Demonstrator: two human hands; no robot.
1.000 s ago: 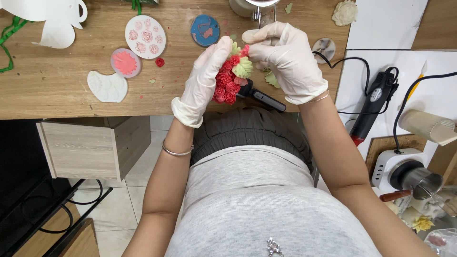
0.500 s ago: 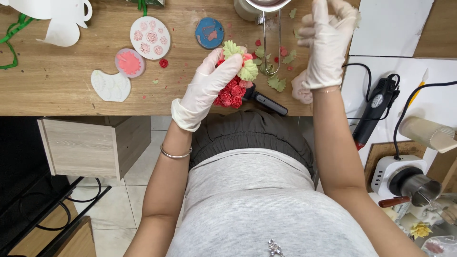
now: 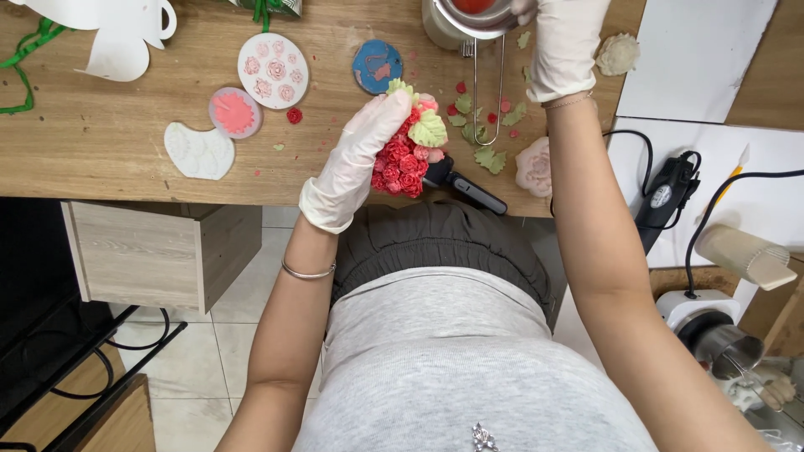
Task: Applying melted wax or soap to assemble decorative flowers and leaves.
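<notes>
Moulds left of rose cluster.

One head-worn view looks steeply down, close over the wooden table

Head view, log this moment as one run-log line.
left hand: holds red rose cluster | right hand: at metal pot | wooden table: moulds, loose leaves

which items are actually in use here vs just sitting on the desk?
In use:
- left hand gripping the red rose cluster
- right hand at the metal pot
- loose green leaves

Lying about:
- round flower mould
- blue disc
- black rotary tool
- white teapot cutout
</notes>
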